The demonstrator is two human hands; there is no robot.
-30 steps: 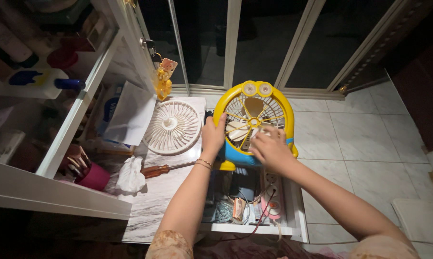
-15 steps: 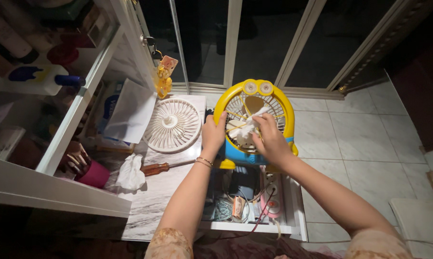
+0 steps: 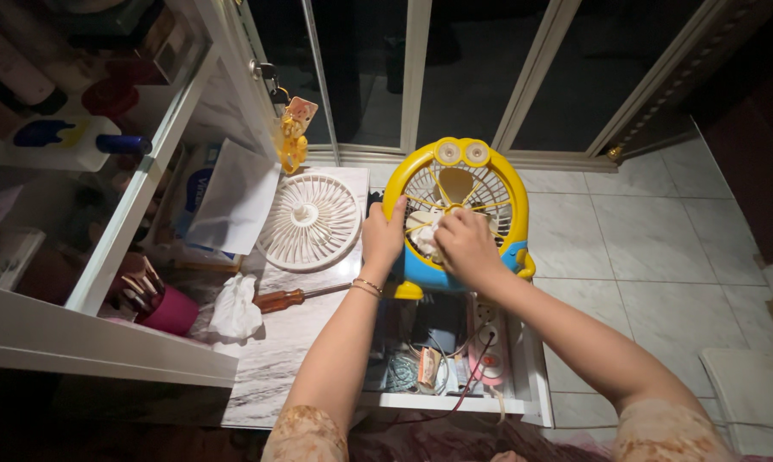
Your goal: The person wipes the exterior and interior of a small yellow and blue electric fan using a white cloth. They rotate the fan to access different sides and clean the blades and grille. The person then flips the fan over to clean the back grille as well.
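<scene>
A small yellow and blue desk fan [image 3: 456,171] stands with its front grille removed, its pale blades exposed. My left hand [image 3: 381,233] grips the fan's yellow rim on its left side. My right hand [image 3: 462,241] presses a crumpled white tissue [image 3: 426,231] against the lower blades near the hub. The detached white round grille [image 3: 309,222] lies flat on the marble top to the left of the fan.
A screwdriver with a reddish-brown handle [image 3: 294,299] and another crumpled tissue [image 3: 234,310] lie on the marble top [image 3: 271,359]. An open drawer [image 3: 455,355] below the fan holds cables and a power strip. A pink cup [image 3: 169,313] and cabinet shelves stand at left.
My right hand with the tissue moved up across the blades, then down and left toward the hub. The left hand has kept its grip on the rim.
</scene>
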